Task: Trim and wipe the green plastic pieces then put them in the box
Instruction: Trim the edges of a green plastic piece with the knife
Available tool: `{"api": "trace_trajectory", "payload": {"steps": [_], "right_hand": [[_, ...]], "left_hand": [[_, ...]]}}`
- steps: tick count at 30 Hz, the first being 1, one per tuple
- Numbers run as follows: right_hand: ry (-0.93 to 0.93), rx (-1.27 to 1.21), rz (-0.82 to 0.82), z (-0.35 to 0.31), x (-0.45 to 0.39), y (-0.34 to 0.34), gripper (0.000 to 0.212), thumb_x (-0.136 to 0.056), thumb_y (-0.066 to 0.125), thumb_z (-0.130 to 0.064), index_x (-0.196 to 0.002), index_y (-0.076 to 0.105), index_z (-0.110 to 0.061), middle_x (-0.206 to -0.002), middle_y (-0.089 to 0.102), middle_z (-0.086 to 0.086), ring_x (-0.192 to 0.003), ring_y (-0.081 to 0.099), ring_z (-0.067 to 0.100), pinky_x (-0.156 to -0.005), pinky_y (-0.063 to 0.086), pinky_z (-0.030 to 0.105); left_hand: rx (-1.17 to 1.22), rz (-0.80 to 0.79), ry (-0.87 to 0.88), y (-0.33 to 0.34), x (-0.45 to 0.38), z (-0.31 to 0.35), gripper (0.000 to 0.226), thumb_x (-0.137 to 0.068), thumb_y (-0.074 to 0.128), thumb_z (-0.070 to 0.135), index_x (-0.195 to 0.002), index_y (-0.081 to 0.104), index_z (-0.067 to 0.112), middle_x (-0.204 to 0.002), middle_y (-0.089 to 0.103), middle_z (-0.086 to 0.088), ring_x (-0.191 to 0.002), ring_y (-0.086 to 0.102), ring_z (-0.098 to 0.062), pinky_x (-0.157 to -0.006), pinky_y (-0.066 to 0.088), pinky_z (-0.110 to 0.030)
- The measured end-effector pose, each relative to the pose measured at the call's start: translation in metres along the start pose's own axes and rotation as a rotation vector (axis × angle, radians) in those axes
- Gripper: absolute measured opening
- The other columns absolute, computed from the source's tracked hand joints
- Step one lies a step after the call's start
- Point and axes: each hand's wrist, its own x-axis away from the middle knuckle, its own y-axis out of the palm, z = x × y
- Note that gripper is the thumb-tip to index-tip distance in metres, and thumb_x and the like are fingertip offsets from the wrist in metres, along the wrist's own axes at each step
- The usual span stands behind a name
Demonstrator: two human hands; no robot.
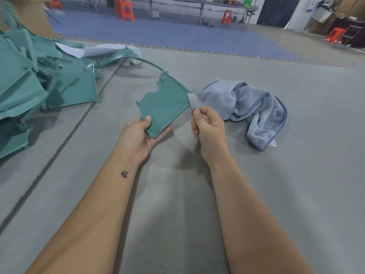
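Note:
My left hand (pixel 138 135) grips the near corner of a green plastic piece (pixel 164 103), thumb on top, and holds it above the grey mat. A long thin curved strip of the same piece arcs away to the far left. My right hand (pixel 208 127) is curled round a small knife with a flat metal blade (pixel 192 100). The blade's tip touches the piece's curved right edge. A light blue cloth (pixel 252 107) lies crumpled on the mat just right of my right hand.
A heap of green plastic pieces (pixel 29 82) fills the left side of the grey mat (pixel 177 194). White paper sheets (pixel 102 49) and a roll of tape (pixel 135 60) lie behind it. A cardboard box (pixel 29 14) stands at far left. Orange stools and a table stand far off.

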Motion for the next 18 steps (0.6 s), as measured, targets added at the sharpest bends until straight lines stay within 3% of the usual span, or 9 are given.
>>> {"api": "trace_trajectory", "payload": {"steps": [6, 10, 13, 18], "right_hand": [[-0.013, -0.006, -0.067, 0.004, 0.000, -0.001, 0.029, -0.096, 0.056, -0.012, -0.072, 0.061, -0.026, -0.054, 0.042, -0.003, -0.052, 0.036, 0.007, -0.051, 0.034, 0.016], [-0.036, 0.103, -0.192, 0.004, 0.003, 0.003, 0.027, -0.090, 0.057, -0.021, -0.067, 0.064, -0.035, -0.052, 0.043, -0.010, -0.053, 0.035, 0.008, -0.055, 0.030, 0.024], [-0.055, 0.200, -0.244, 0.004, 0.006, 0.004, 0.026, -0.091, 0.057, -0.018, -0.070, 0.064, -0.031, -0.054, 0.044, -0.008, -0.057, 0.036, 0.013, -0.059, 0.031, 0.031], [-0.143, 0.392, -0.417, 0.003, 0.010, 0.008, 0.027, -0.092, 0.060, -0.007, -0.076, 0.063, -0.028, -0.055, 0.051, -0.018, -0.055, 0.042, 0.001, -0.058, 0.034, 0.020]], "left_hand": [[0.019, 0.004, -0.006, -0.001, 0.000, 0.000, 0.023, -0.103, 0.034, 0.005, -0.103, 0.057, 0.003, -0.078, 0.075, -0.011, -0.069, 0.073, -0.023, -0.054, 0.057, -0.028], [0.031, -0.005, -0.009, -0.002, -0.001, 0.000, 0.023, -0.103, 0.034, 0.006, -0.103, 0.056, 0.003, -0.079, 0.075, -0.011, -0.070, 0.073, -0.023, -0.055, 0.058, -0.029], [0.052, -0.016, -0.010, -0.004, -0.003, 0.001, 0.023, -0.103, 0.033, 0.006, -0.103, 0.056, 0.003, -0.080, 0.075, -0.012, -0.071, 0.074, -0.024, -0.057, 0.059, -0.031], [0.105, -0.010, -0.023, -0.006, -0.006, 0.001, 0.025, -0.104, 0.031, 0.008, -0.105, 0.056, 0.001, -0.089, 0.071, -0.017, -0.070, 0.073, -0.026, -0.062, 0.061, -0.037]]}}
